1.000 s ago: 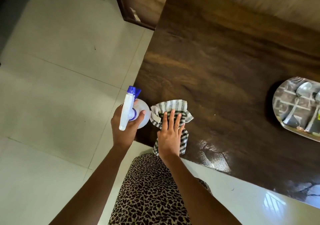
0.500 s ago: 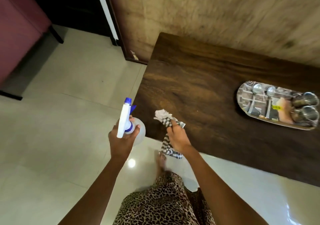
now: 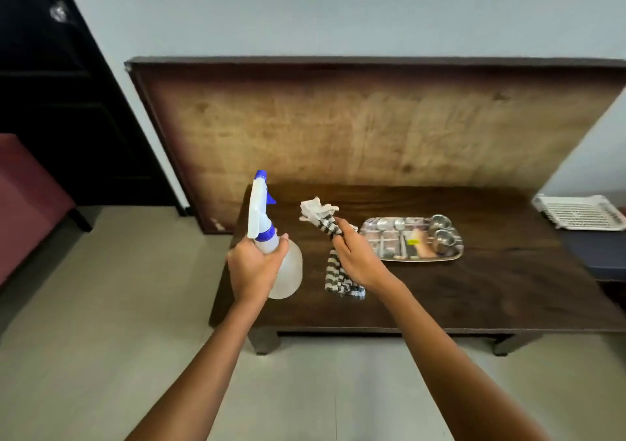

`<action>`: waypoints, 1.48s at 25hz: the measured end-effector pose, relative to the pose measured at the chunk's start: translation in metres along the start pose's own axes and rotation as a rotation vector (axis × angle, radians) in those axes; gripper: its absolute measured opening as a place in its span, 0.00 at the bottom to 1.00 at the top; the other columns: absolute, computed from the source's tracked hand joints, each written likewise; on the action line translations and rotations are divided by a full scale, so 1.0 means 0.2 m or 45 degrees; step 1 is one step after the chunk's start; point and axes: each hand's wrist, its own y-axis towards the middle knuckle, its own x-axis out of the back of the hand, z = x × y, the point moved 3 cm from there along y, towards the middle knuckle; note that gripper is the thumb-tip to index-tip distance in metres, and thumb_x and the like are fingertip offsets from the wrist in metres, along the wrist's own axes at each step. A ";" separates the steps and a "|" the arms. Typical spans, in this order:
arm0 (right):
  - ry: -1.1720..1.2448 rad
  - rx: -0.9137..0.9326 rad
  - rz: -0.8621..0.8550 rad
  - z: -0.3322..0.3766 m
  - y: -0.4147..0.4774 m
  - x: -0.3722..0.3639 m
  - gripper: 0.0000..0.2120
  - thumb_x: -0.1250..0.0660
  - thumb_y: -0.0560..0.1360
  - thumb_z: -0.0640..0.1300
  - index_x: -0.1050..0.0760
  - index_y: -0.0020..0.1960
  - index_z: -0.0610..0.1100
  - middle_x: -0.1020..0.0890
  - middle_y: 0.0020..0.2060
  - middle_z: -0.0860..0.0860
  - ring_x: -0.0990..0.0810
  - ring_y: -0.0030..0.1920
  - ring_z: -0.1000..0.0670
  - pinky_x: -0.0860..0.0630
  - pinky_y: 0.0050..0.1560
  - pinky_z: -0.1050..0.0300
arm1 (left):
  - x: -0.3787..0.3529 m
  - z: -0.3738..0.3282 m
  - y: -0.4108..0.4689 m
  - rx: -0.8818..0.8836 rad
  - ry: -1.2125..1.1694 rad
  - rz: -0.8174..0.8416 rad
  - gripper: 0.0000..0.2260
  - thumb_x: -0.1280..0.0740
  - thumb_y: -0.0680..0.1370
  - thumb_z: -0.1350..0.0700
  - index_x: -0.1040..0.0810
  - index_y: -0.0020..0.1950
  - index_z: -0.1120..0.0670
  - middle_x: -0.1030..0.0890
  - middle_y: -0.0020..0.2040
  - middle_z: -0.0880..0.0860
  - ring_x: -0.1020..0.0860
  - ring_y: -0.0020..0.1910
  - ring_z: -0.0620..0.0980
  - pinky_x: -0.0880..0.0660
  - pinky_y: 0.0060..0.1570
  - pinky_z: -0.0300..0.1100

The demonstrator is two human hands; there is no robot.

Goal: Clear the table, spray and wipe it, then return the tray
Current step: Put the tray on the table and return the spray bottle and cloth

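Our left grip (image 3: 252,267) is wrapped around the neck of the spray bottle (image 3: 288,271), holding it upright over the left end of the dark wooden table (image 3: 491,291). Our right grip (image 3: 355,257) is clamped on the striped cloth (image 3: 338,279), which bunches up above the fist and dangles below it, lifted off the table. The steel tray (image 3: 420,259) sits on the table just to the right of that hand, carrying spoons (image 3: 382,225) and two small cups (image 3: 442,237).
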 end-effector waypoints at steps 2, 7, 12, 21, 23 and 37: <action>-0.013 0.024 -0.112 0.01 -0.10 0.20 0.21 0.49 0.81 0.41 0.42 0.74 0.43 0.22 0.52 0.41 0.23 0.48 0.46 0.27 0.46 0.54 | -0.09 -0.21 -0.07 -0.107 -0.030 0.074 0.12 0.26 0.69 0.53 0.18 0.46 0.60 0.17 0.40 0.53 0.22 0.38 0.48 0.30 0.39 0.37; 0.201 -0.001 -0.390 -0.16 -0.30 0.73 0.13 0.49 0.81 0.40 0.32 0.62 0.45 0.21 0.48 0.43 0.25 0.44 0.47 0.30 0.45 0.53 | -0.43 -0.59 -0.24 -0.246 -0.116 0.237 0.12 0.27 0.70 0.50 0.20 0.48 0.57 0.20 0.40 0.50 0.23 0.39 0.46 0.28 0.40 0.38; 0.348 -0.052 -0.631 -0.50 -0.53 1.29 0.12 0.48 0.79 0.38 0.27 0.54 0.47 0.21 0.45 0.49 0.24 0.45 0.51 0.28 0.49 0.54 | -0.93 -0.88 -0.55 -0.302 -0.160 0.359 0.15 0.27 0.69 0.47 0.20 0.47 0.57 0.20 0.40 0.50 0.22 0.38 0.46 0.26 0.39 0.39; 0.508 -0.126 -0.699 -1.05 -0.77 2.13 0.13 0.48 0.80 0.38 0.29 0.58 0.49 0.21 0.47 0.52 0.24 0.46 0.55 0.29 0.48 0.61 | -1.76 -1.33 -1.03 -0.234 -0.168 0.401 0.17 0.28 0.69 0.43 0.21 0.44 0.57 0.19 0.39 0.52 0.22 0.38 0.48 0.31 0.35 0.37; 0.561 -0.157 -0.730 -1.18 -0.77 2.26 0.14 0.48 0.80 0.39 0.28 0.59 0.48 0.21 0.46 0.52 0.25 0.44 0.57 0.29 0.45 0.63 | -1.92 -1.40 -1.07 -0.248 -0.161 0.415 0.17 0.28 0.69 0.43 0.20 0.44 0.57 0.19 0.39 0.52 0.23 0.38 0.48 0.32 0.33 0.36; 0.912 -0.437 -0.916 -2.19 -0.28 3.56 0.13 0.46 0.79 0.40 0.23 0.54 0.42 0.17 0.49 0.45 0.19 0.49 0.49 0.24 0.53 0.55 | -3.51 -1.93 -0.99 -0.053 -0.238 0.492 0.16 0.27 0.68 0.44 0.22 0.40 0.56 0.21 0.34 0.50 0.23 0.35 0.47 0.32 0.31 0.38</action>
